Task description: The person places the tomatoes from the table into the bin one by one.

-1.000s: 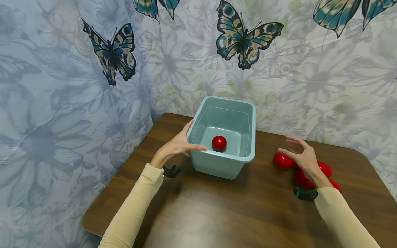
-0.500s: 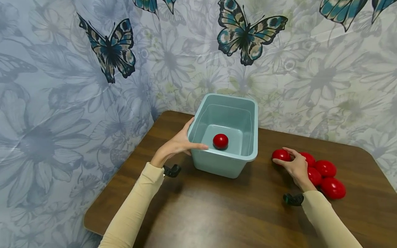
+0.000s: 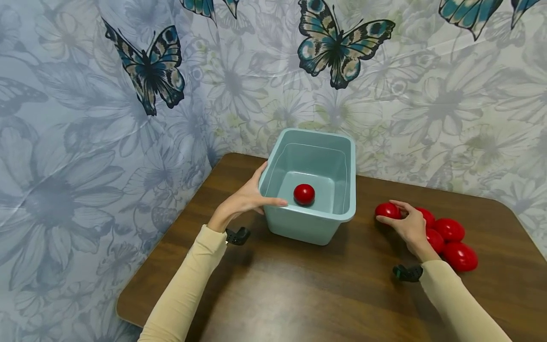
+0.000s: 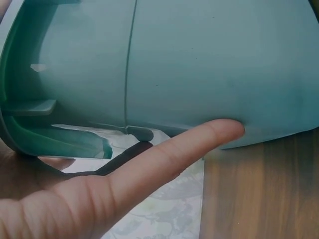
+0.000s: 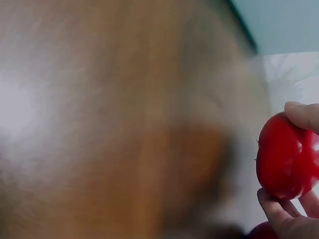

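A pale teal plastic bin stands on the wooden table with one red tomato on its floor. My left hand holds the bin at its near left corner, the thumb along the front rim and the fingers against the left side. In the left wrist view, one straight finger lies along the bin's outer wall. To the bin's right, my right hand grips a shiny red tomato between thumb and fingers. The right wrist view shows this lobed tomato up close.
Several more red tomatoes lie clustered just right of my right hand, partly hidden by it. The brown wooden table runs back to a wall covering with flowers and butterflies, close behind the bin.
My right hand has come down and left from above the tomatoes, and its fingers have closed around the leftmost one. My left hand stays on the bin.
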`<action>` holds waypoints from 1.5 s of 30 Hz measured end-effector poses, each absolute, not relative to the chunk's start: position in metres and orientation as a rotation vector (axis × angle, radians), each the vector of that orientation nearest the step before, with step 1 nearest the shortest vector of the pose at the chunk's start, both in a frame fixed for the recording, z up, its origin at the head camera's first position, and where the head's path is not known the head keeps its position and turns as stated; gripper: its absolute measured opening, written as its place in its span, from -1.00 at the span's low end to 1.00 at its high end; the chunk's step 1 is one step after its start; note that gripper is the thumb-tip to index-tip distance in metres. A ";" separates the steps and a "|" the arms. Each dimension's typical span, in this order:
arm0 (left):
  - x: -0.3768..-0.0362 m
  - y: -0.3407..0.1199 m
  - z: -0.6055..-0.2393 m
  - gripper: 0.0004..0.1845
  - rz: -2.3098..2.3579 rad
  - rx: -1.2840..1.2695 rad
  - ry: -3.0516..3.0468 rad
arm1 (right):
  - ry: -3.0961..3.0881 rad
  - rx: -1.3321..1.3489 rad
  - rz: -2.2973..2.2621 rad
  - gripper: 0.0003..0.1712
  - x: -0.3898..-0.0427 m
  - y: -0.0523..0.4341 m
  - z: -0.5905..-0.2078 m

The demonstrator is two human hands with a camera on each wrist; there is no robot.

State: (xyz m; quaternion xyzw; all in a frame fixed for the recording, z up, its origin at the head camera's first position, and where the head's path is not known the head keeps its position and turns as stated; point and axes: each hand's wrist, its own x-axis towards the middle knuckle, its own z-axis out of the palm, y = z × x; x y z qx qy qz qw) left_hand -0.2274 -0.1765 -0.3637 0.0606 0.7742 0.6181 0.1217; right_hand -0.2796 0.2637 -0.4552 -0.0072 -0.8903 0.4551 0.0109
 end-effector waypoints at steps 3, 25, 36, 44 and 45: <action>-0.226 -0.178 -0.363 0.40 1.806 0.179 2.267 | -2.750 -0.033 1.435 -0.12 -0.283 0.261 -0.438; -0.226 -0.180 -0.365 0.41 1.775 0.147 2.289 | -2.405 0.483 1.743 -0.21 -0.318 0.112 -0.284; -0.224 -0.178 -0.362 0.39 1.794 0.157 2.280 | -2.434 0.489 1.787 -0.22 -0.329 0.096 -0.293; -0.227 -0.178 -0.363 0.40 1.782 0.162 2.285 | -2.450 0.486 1.826 -0.23 -0.332 0.097 -0.301; -0.227 -0.178 -0.363 0.40 1.779 0.164 2.290 | -2.453 0.490 1.824 -0.23 -0.332 0.097 -0.301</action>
